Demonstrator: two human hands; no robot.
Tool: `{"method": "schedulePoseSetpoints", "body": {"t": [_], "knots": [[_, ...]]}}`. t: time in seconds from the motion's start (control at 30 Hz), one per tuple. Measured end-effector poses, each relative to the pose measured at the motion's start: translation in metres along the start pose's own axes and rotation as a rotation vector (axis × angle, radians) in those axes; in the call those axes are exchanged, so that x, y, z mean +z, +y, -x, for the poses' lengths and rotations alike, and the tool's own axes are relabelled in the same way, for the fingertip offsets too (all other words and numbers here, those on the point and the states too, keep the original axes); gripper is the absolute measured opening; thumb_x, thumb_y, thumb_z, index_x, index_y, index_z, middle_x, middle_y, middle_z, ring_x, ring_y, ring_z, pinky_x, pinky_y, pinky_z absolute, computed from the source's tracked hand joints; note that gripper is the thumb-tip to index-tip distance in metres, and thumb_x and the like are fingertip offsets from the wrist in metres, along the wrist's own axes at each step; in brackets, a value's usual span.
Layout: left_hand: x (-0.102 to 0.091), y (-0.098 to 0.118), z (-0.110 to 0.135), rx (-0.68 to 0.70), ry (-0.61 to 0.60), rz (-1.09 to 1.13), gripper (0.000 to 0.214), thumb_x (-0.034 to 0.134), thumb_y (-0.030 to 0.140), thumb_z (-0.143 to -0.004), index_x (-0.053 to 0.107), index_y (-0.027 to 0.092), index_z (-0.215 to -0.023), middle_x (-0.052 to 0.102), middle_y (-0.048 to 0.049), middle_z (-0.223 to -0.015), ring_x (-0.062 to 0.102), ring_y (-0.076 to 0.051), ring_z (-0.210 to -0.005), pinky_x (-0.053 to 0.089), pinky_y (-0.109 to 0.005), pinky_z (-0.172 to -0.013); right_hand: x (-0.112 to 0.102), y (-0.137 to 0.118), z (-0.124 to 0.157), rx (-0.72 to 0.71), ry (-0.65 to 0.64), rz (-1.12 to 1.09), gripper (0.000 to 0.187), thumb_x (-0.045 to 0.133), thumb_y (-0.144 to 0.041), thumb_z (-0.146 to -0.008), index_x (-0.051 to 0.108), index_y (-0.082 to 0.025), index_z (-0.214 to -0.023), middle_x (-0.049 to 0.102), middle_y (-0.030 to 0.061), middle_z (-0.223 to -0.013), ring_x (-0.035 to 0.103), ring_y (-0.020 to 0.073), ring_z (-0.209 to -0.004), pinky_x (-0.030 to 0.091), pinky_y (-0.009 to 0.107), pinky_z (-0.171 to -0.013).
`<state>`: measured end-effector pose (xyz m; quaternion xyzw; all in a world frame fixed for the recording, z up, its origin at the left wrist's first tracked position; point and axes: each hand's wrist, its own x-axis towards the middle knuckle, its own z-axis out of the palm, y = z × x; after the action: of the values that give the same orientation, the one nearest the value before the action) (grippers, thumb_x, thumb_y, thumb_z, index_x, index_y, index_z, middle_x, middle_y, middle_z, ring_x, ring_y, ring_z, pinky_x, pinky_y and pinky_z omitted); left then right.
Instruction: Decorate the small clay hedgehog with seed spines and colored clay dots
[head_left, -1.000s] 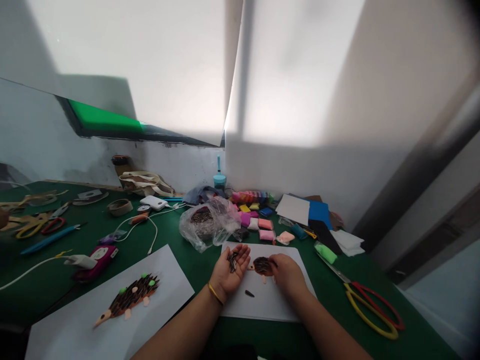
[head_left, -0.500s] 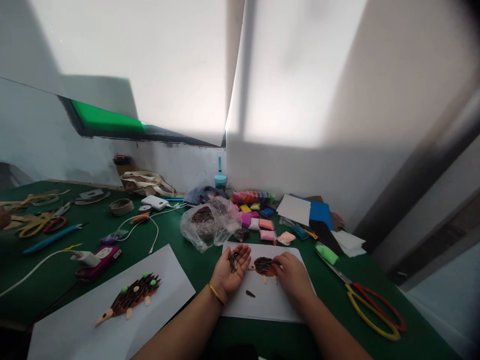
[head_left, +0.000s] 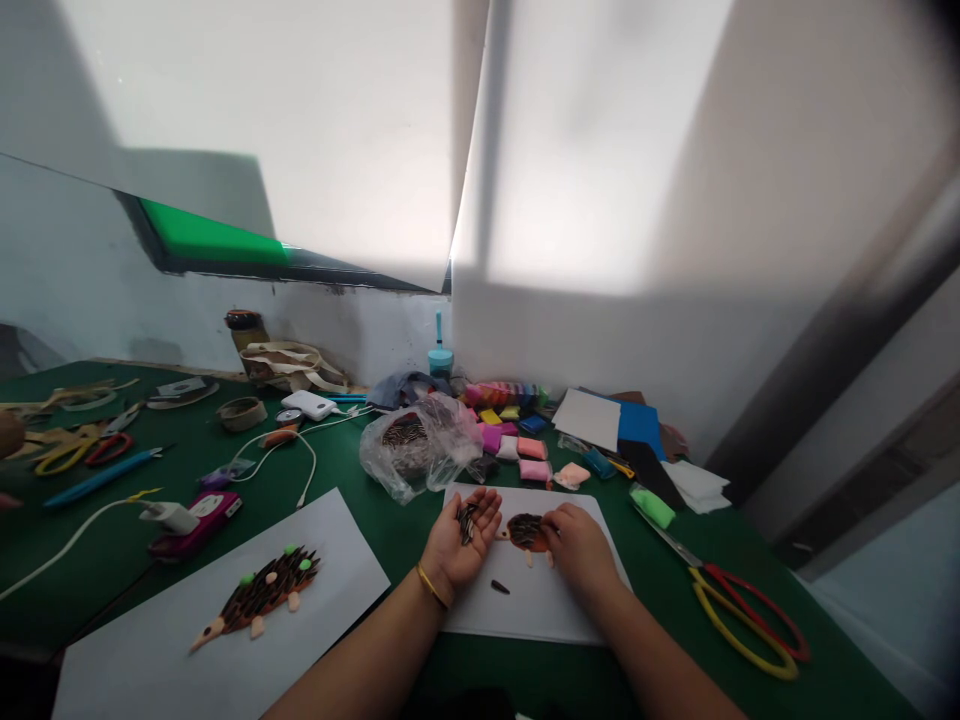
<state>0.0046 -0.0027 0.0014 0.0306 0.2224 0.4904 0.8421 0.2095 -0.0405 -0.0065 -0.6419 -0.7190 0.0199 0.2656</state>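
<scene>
My left hand (head_left: 459, 545) lies palm up above the white sheet (head_left: 525, 610), cupping several dark striped sunflower seeds (head_left: 468, 523). My right hand (head_left: 579, 550) rests with its fingertips on a small brown clay hedgehog body (head_left: 525, 532) studded with seeds, and the fingers hide its right side. One loose seed (head_left: 499, 587) lies on the sheet below my hands. To the left, a finished clay hedgehog (head_left: 262, 595) covered in seeds lies on another white sheet (head_left: 150, 640).
A plastic bag of seeds (head_left: 412, 450) lies behind my hands, beside clay packets (head_left: 510, 430). Yellow-red scissors (head_left: 742, 620) lie right. A power bank (head_left: 306, 405), cables and a pink device (head_left: 195, 525) lie left. Another person's hand (head_left: 7, 435) shows at the left edge.
My right hand has shifted slightly on the clay hedgehog. My left hand and its seeds stay in place. Another person's hand shows a little more at the left edge.
</scene>
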Motion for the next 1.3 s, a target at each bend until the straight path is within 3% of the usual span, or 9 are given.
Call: {"method": "schedulePoseSetpoints", "body": {"t": [0.33, 0.5, 0.63, 0.8, 0.93, 1.07, 1.2, 1.3], "knots": [[0.0, -0.001, 0.001, -0.038, -0.043, -0.004, 0.028, 0.044, 0.034, -0.09, 0.058, 0.011, -0.1, 0.064, -0.0154, -0.109, 0.055, -0.026, -0.114, 0.048, -0.038, -0.091, -0.004, -0.006, 0.002, -0.029, 0.087, -0.065, 0.013, 0.053, -0.02, -0.082, 0.066, -0.021, -0.086, 0.06, 0.0044, -0.086, 0.053, 0.0179, -0.082, 0.038, 0.028, -0.074], [0.002, -0.006, 0.006, -0.131, -0.156, -0.033, 0.034, 0.042, 0.037, -0.091, 0.057, 0.011, -0.106, 0.064, -0.0147, -0.108, 0.06, -0.024, -0.105, 0.048, -0.037, -0.089, -0.009, -0.034, -0.004, -0.169, 0.076, -0.112, 0.016, 0.053, -0.021, -0.083, 0.067, -0.024, -0.09, 0.059, 0.0031, -0.084, 0.052, 0.017, -0.081, 0.037, 0.028, -0.074], [0.002, -0.011, 0.007, -0.212, -0.232, -0.051, 0.032, 0.043, 0.037, -0.091, 0.06, 0.01, -0.094, 0.069, -0.0102, -0.088, 0.066, -0.019, -0.086, 0.048, -0.031, -0.085, -0.006, -0.061, -0.018, -0.286, 0.079, -0.074, 0.027, 0.052, -0.02, -0.084, 0.063, -0.029, -0.107, 0.06, 0.0027, -0.089, 0.051, 0.0167, -0.084, 0.035, 0.028, -0.075], [0.002, -0.01, 0.008, -0.265, -0.214, -0.043, 0.031, 0.044, 0.037, -0.09, 0.06, 0.012, -0.082, 0.068, -0.0075, -0.078, 0.066, -0.017, -0.079, 0.048, -0.029, -0.082, -0.004, -0.075, -0.026, -0.304, 0.03, -0.017, 0.016, 0.055, -0.02, -0.082, 0.068, -0.025, -0.087, 0.061, 0.0019, -0.084, 0.05, 0.016, -0.083, 0.034, 0.028, -0.074], [0.003, -0.009, 0.01, -0.248, -0.248, -0.056, 0.031, 0.043, 0.037, -0.091, 0.06, 0.011, -0.091, 0.069, -0.0107, -0.089, 0.065, -0.019, -0.092, 0.046, -0.032, -0.09, -0.014, -0.066, -0.024, -0.258, 0.008, -0.143, 0.02, 0.048, -0.018, -0.083, 0.066, -0.022, -0.09, 0.063, 0.0035, -0.086, 0.053, 0.0165, -0.084, 0.036, 0.028, -0.077], [0.005, -0.008, 0.009, -0.171, -0.171, -0.08, 0.036, 0.044, 0.036, -0.09, 0.054, 0.01, -0.113, 0.063, -0.0163, -0.112, 0.057, -0.025, -0.111, 0.048, -0.036, -0.091, -0.023, -0.036, -0.018, -0.031, 0.087, -0.314, 0.02, 0.044, -0.025, -0.084, 0.063, -0.019, -0.085, 0.064, 0.0045, -0.082, 0.056, 0.0167, -0.076, 0.041, 0.027, -0.071], [0.006, -0.005, 0.006, -0.055, -0.034, -0.044, 0.032, 0.045, 0.034, -0.09, 0.056, 0.01, -0.108, 0.063, -0.0165, -0.112, 0.055, -0.026, -0.113, 0.05, -0.037, -0.088, -0.023, 0.001, -0.007, 0.182, 0.071, -0.363, 0.021, 0.046, -0.032, -0.079, 0.063, -0.021, -0.086, 0.066, 0.0035, -0.08, 0.057, 0.0172, -0.071, 0.043, 0.026, -0.063], [0.005, -0.003, 0.004, -0.034, 0.003, -0.026, 0.029, 0.044, 0.032, -0.09, 0.058, 0.01, -0.103, 0.064, -0.0164, -0.111, 0.056, -0.026, -0.113, 0.051, -0.037, -0.089, -0.017, 0.016, 0.003, 0.194, 0.013, -0.38, 0.025, 0.046, -0.032, -0.077, 0.065, -0.022, -0.09, 0.067, 0.0046, -0.092, 0.06, 0.0183, -0.078, 0.045, 0.028, -0.069]]}}
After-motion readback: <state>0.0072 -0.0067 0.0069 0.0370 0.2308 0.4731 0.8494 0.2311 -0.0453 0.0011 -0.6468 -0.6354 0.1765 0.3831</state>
